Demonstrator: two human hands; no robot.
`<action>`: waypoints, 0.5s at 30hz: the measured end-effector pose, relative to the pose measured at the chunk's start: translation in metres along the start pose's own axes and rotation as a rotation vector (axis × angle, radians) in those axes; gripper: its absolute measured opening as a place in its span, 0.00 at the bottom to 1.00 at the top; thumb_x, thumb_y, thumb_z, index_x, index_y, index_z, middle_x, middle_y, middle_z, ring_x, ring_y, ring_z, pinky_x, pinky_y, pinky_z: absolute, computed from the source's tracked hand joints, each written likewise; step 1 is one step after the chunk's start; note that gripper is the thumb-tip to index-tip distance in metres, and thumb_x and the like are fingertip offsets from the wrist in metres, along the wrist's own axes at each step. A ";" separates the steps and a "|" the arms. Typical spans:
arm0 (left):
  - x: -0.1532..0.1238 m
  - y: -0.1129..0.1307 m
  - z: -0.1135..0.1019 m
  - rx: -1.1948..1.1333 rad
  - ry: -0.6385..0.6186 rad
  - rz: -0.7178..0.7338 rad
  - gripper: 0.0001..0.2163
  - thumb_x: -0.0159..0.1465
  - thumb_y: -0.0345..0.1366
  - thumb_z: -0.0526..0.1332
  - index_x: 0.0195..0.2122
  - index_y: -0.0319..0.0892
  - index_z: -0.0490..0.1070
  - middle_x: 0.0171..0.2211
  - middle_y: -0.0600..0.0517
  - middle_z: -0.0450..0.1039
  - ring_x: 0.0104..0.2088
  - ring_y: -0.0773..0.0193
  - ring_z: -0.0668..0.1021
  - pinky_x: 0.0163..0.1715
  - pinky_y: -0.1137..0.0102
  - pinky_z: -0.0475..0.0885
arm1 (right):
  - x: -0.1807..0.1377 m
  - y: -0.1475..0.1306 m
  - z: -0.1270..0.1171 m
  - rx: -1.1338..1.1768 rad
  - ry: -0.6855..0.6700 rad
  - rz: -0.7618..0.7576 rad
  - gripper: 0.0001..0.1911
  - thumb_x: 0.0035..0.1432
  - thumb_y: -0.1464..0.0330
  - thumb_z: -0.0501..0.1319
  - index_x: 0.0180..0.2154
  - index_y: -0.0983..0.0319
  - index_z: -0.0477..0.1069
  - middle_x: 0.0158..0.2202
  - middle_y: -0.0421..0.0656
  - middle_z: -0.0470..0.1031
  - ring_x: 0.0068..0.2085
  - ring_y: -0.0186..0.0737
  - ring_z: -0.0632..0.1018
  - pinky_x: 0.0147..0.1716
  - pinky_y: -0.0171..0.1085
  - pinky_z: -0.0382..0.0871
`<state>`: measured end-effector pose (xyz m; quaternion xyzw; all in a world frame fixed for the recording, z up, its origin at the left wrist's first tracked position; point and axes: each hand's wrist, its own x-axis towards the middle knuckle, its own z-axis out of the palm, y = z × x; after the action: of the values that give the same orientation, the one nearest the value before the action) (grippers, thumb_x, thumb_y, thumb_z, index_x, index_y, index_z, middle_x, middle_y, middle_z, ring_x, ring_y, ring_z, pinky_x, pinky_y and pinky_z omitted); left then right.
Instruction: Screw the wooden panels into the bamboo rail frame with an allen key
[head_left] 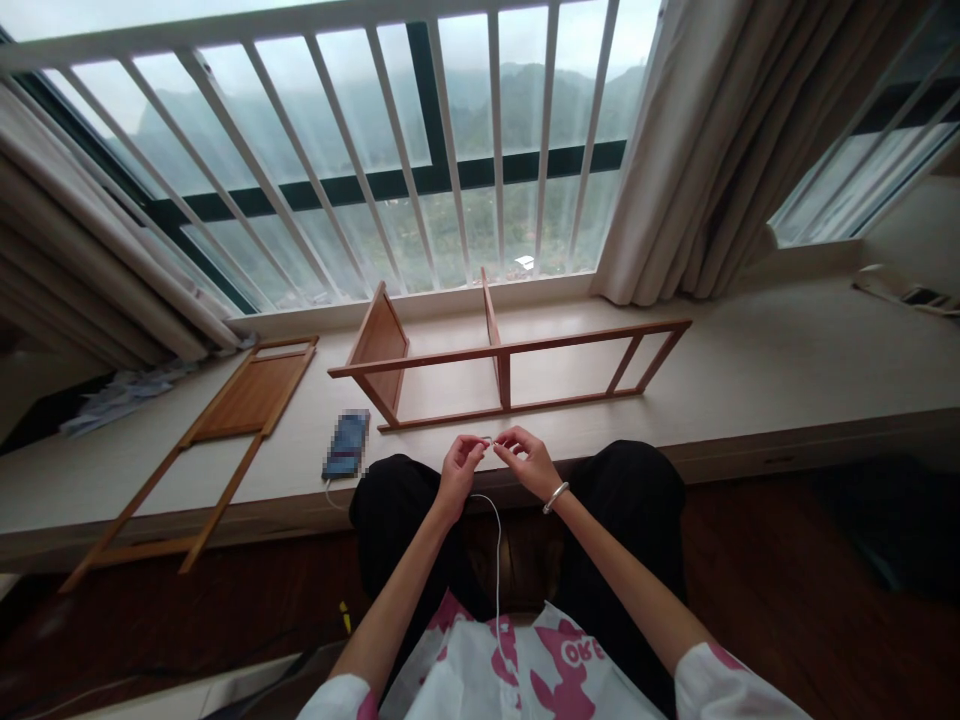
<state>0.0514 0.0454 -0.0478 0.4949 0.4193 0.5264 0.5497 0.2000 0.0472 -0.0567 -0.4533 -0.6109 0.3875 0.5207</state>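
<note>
My left hand [463,468] and my right hand [529,462] meet above my knees at the front edge of the ledge. Both are closed, thumb against fingers, on something small and pale between the fingertips that is too tiny to name. A bracelet circles my right wrist. Just beyond my hands stands a reddish-brown wooden frame [506,385] with two upright panels, one at its left end and one near the middle. A second wooden frame with a panel [251,392] lies flat to the left. Between that one and my knee is a phone [346,444].
The pale ledge [787,350] runs below a barred window [420,150] with curtains [675,150] on both sides. A white cable [498,560] loops down between my legs over my shirt. Folded cloth or paper [135,392] lies far left; a strap-like item [911,293] far right.
</note>
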 end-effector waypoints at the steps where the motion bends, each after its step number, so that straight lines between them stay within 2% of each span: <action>1: -0.001 0.001 -0.002 0.000 0.022 0.013 0.10 0.58 0.42 0.55 0.30 0.40 0.64 0.28 0.53 0.67 0.31 0.70 0.70 0.35 0.73 0.64 | 0.002 0.006 0.001 0.001 0.008 0.026 0.14 0.52 0.58 0.57 0.34 0.61 0.70 0.33 0.43 0.72 0.33 0.35 0.73 0.31 0.35 0.67; 3: -0.004 0.000 -0.005 0.000 0.035 0.030 0.11 0.60 0.43 0.52 0.28 0.40 0.63 0.21 0.56 0.60 0.24 0.72 0.65 0.28 0.74 0.62 | 0.005 0.023 0.003 0.004 0.024 0.090 0.15 0.51 0.57 0.57 0.33 0.61 0.70 0.33 0.43 0.73 0.33 0.36 0.73 0.31 0.35 0.67; 5: -0.006 -0.002 -0.007 0.015 0.014 0.022 0.09 0.60 0.42 0.52 0.30 0.41 0.62 0.18 0.58 0.56 0.21 0.73 0.62 0.25 0.74 0.60 | 0.008 0.043 0.005 0.004 0.044 0.149 0.17 0.49 0.55 0.58 0.32 0.62 0.70 0.32 0.44 0.73 0.32 0.37 0.73 0.30 0.36 0.67; 8: -0.004 0.000 -0.005 0.065 -0.021 -0.017 0.06 0.57 0.39 0.56 0.32 0.42 0.63 0.22 0.56 0.61 0.25 0.71 0.66 0.29 0.74 0.61 | 0.012 0.071 0.005 -0.009 0.076 0.211 0.18 0.47 0.54 0.59 0.31 0.63 0.70 0.30 0.45 0.73 0.32 0.38 0.73 0.30 0.36 0.67; 11: -0.013 0.025 0.007 0.079 -0.128 -0.063 0.06 0.54 0.38 0.59 0.28 0.42 0.65 0.28 0.52 0.66 0.30 0.68 0.68 0.32 0.70 0.64 | 0.016 0.089 0.004 -0.030 0.092 0.226 0.18 0.46 0.55 0.60 0.31 0.63 0.70 0.30 0.44 0.73 0.31 0.37 0.73 0.30 0.37 0.67; 13: -0.042 0.054 0.017 0.013 -0.274 -0.126 0.07 0.54 0.41 0.58 0.26 0.42 0.67 0.25 0.50 0.66 0.28 0.65 0.68 0.34 0.66 0.65 | 0.020 0.096 0.003 -0.041 0.099 0.223 0.18 0.46 0.55 0.60 0.31 0.63 0.70 0.30 0.44 0.73 0.31 0.37 0.73 0.31 0.37 0.67; 14: -0.066 0.069 0.021 -0.018 -0.340 -0.177 0.08 0.52 0.43 0.59 0.25 0.44 0.68 0.23 0.50 0.66 0.27 0.63 0.68 0.33 0.63 0.65 | 0.022 0.099 0.003 -0.046 0.101 0.221 0.18 0.46 0.55 0.60 0.31 0.63 0.70 0.30 0.44 0.73 0.31 0.37 0.73 0.31 0.38 0.67; 15: -0.096 0.083 0.023 -0.045 -0.342 -0.246 0.09 0.49 0.45 0.61 0.22 0.45 0.69 0.20 0.49 0.66 0.25 0.60 0.69 0.30 0.60 0.66 | 0.024 0.102 0.003 -0.050 0.104 0.219 0.18 0.45 0.55 0.60 0.31 0.63 0.70 0.29 0.44 0.73 0.31 0.37 0.73 0.32 0.38 0.67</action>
<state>0.0516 -0.0557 0.0322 0.5098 0.3655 0.3730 0.6836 0.2109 0.0994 -0.1465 -0.5497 -0.5394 0.4025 0.4949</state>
